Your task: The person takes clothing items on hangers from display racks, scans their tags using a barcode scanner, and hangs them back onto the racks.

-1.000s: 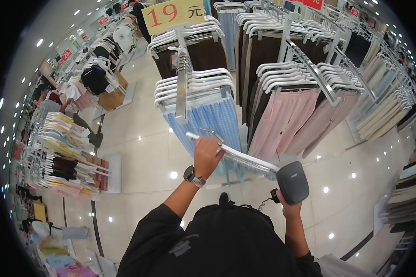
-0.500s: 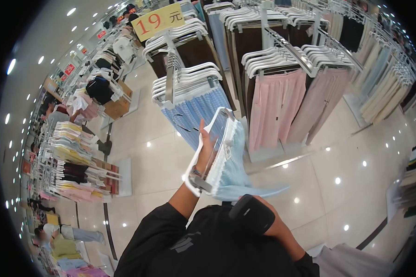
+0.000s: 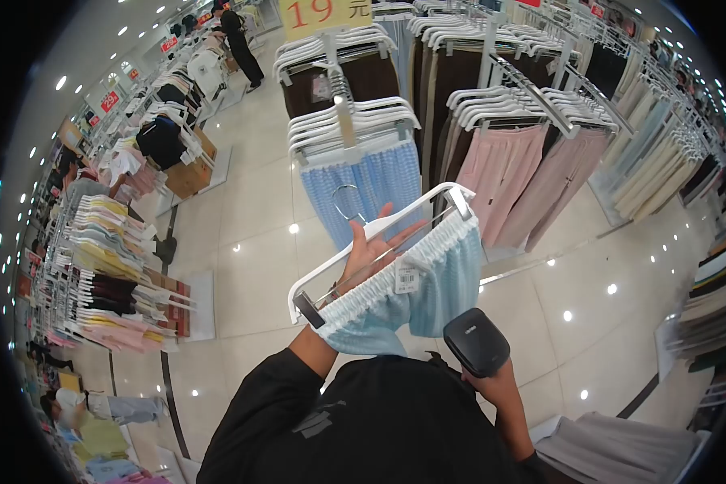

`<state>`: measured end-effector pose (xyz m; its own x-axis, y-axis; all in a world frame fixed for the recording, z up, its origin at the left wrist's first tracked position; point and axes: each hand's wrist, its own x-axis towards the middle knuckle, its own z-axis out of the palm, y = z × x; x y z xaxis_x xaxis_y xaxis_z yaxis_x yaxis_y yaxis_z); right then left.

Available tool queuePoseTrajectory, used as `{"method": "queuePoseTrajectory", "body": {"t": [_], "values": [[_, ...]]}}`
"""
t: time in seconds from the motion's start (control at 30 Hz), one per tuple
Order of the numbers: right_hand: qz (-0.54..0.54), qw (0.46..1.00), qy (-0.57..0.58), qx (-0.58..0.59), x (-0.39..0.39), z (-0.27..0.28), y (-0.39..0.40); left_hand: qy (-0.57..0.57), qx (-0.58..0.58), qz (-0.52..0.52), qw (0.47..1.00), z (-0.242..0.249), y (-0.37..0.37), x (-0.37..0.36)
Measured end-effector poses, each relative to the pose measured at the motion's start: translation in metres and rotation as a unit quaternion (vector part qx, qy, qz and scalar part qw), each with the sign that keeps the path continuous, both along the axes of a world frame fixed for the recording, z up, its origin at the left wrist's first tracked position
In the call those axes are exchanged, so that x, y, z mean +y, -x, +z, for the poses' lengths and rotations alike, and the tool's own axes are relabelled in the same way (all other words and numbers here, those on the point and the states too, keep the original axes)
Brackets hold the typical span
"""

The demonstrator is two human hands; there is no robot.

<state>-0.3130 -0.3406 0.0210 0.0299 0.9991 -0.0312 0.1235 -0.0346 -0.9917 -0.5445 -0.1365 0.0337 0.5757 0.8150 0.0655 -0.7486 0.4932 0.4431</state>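
My left hand [image 3: 363, 254] holds a white hanger [image 3: 331, 264] near its hook, with some fingers spread behind the bar. Light blue pants [image 3: 452, 262] with a white gathered waistband hang from its clips, and a white tag [image 3: 406, 279] shows on the waistband. My right hand [image 3: 496, 385] is closed around a black rounded device [image 3: 477, 342] just below the pants at the right; its fingers are mostly hidden. Behind the hanger, blue pants [image 3: 351, 181] hang on a rack.
A yellow price sign [image 3: 323, 16] stands above the rack. Pink pants [image 3: 504, 169] hang to the right. Racks of tops [image 3: 109, 250] line the left side. A person in black [image 3: 238, 44] stands far back; another person [image 3: 121, 406] is at lower left. Grey fabric [image 3: 613, 452] lies lower right.
The hanger and light blue pants have turned to face me more fully, showing the tag. My right hand and the black device have moved right. The view has shifted.
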Motion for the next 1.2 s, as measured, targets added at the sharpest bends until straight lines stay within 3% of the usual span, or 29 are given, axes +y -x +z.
{"method": "queuePoseTrajectory", "body": {"t": [0.17, 0.5, 0.77, 0.97, 1.03, 1.2], "values": [[0.031, 0.989, 0.111, 0.089, 0.011, 0.032, 0.074, -0.018, 0.012, 0.011, 1.0, 0.01, 0.052, -0.013], [-0.023, 0.986, 0.146, 0.082, 0.005, 0.037, 0.137, -0.056, 0.02, -0.037, 0.998, -0.005, 0.084, -0.01], [-0.064, 0.983, 0.142, 0.099, -0.007, 0.038, 0.131, -0.09, 0.056, -0.065, 0.992, -0.012, 0.056, -0.012], [-0.084, 0.979, 0.139, 0.122, -0.012, 0.037, 0.107, -0.084, 0.012, -0.098, 0.992, -0.015, 0.028, -0.014], [-0.087, 0.979, 0.14, 0.124, -0.017, 0.037, 0.097, -0.099, 0.066, -0.078, 0.99, -0.01, 0.016, -0.02], [-0.091, 0.977, 0.137, 0.132, -0.019, 0.036, 0.057, -0.098, 0.052, -0.079, 0.991, -0.011, -0.022, -0.022]]}}
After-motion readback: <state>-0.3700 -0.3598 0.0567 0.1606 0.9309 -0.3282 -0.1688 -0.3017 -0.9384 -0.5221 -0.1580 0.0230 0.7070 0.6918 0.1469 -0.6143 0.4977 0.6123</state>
